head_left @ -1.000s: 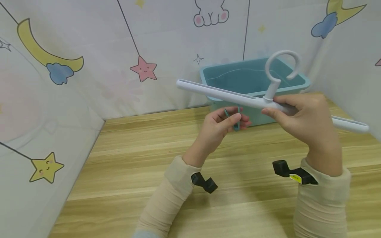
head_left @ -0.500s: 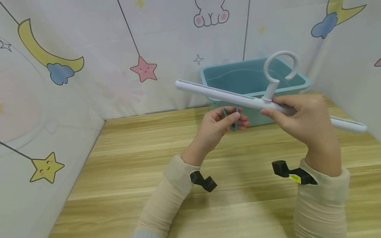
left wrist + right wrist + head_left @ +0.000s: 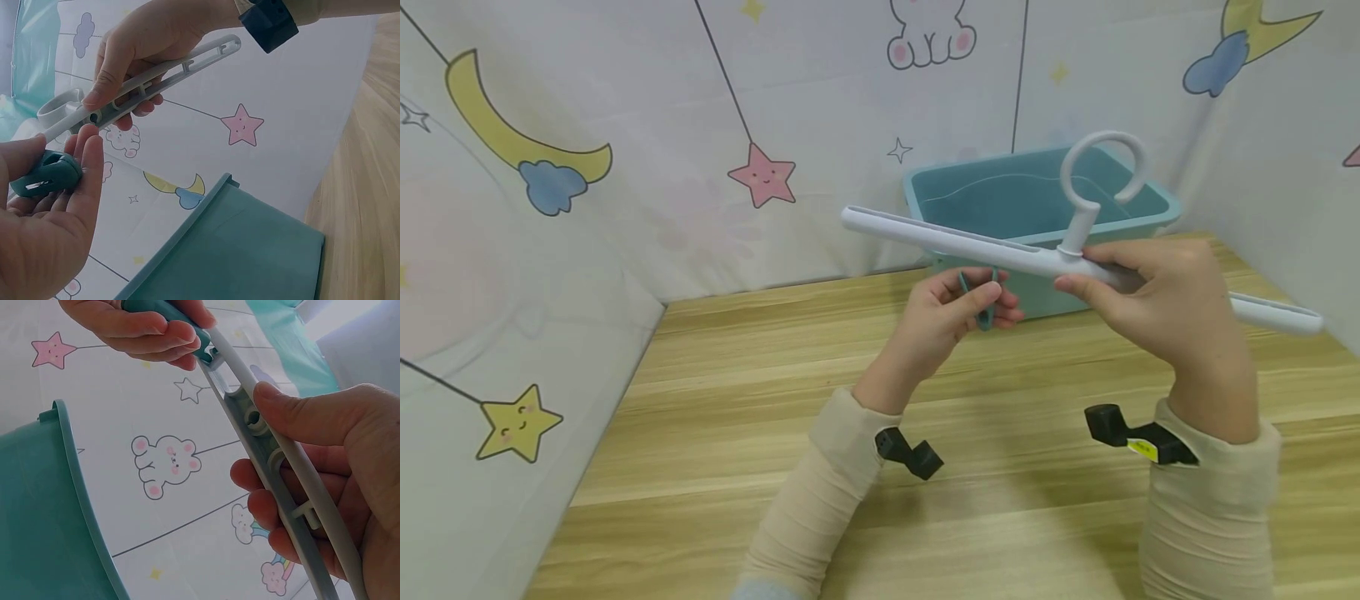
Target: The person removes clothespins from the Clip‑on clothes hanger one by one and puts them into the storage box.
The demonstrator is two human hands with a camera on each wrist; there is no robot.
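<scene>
My right hand (image 3: 1183, 304) grips a white plastic clothes hanger (image 3: 955, 240) by its middle, just right of the open round hook. Held above the table, the hanger slants down to the right. From below, in the right wrist view, its hollow underside and crosspieces show. Under its left arm, my left hand (image 3: 942, 315) pinches a teal plastic clip (image 3: 53, 174) between thumb and fingers, its two legs spread in a V in the head view. In the right wrist view the clip (image 3: 203, 347) is right at the hanger's bar, partly hidden by the fingers.
Behind the hanger stands a teal plastic bin (image 3: 1037, 287), close to the back wall. The wood-grain table (image 3: 760, 400) spreads in front of it. A cloth with printed moons and stars (image 3: 820, 83) lines the walls.
Both hands, the hanger and the clip have drifted very slightly to the left. The grips look the same.
</scene>
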